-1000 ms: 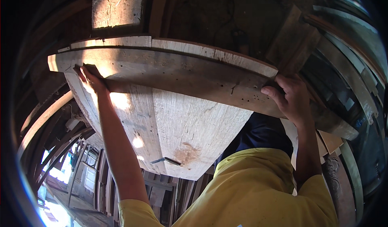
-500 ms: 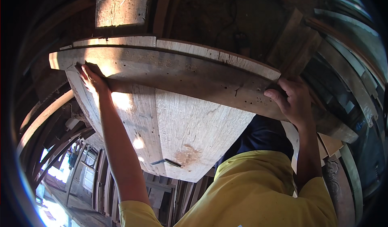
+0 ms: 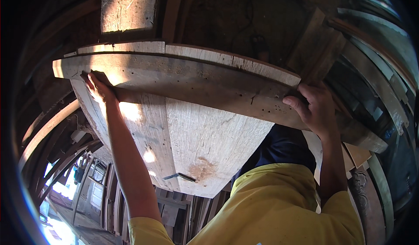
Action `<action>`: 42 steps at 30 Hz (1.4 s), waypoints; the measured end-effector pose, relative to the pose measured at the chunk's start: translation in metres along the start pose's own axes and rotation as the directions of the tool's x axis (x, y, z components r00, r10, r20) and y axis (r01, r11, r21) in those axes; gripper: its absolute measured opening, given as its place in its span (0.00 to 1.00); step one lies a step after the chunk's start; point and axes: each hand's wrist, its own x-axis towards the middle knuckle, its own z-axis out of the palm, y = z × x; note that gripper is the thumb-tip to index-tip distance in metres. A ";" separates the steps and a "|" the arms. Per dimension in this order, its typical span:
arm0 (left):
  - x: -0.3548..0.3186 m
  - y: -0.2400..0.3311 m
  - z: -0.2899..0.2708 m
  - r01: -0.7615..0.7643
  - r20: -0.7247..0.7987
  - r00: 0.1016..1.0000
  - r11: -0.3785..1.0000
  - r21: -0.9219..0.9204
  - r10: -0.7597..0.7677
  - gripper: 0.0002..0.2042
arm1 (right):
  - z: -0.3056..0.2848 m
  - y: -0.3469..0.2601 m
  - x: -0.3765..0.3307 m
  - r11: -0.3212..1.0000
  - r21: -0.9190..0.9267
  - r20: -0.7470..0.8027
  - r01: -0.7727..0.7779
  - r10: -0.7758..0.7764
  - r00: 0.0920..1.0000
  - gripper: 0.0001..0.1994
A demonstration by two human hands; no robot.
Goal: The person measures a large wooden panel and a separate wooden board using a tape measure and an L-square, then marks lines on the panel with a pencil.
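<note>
Since one long plank (image 3: 209, 83) is being held by two hands, it's being stretched right across the far part of the table (image 3: 218, 131), long axis running left to right, right end being angled toward the table's near side. Both grips are sitting right on it, so neither hand is being put nearer. Just past the table's right edge, it's being clasped by the right hand (image 3: 315, 107), thumb on the upper face; just inside the table's left edge, it's being gripped by the left hand (image 3: 99, 90). Whether the table is being touched all along isn't being shown clearly, tbh. Looks-wise, weathered grey-brown wood is being shown off, with little dark holes and sunlight toward the table's left edge.
</note>
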 end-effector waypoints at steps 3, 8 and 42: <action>-0.001 0.002 0.000 0.020 0.016 1.000 0.999 -0.034 -0.019 0.37 | 0.000 0.000 0.000 1.000 0.014 -0.001 -0.004 0.004 1.000 0.23; -0.005 0.006 0.003 0.050 0.030 0.998 0.990 -0.129 -0.047 0.37 | -0.001 0.000 0.000 1.000 -0.009 0.016 -0.014 0.014 1.000 0.23; 0.002 -0.004 0.002 0.114 -0.010 0.992 0.949 -0.293 -0.122 0.21 | 0.000 0.005 0.001 0.999 -0.022 0.004 0.025 -0.024 1.000 0.22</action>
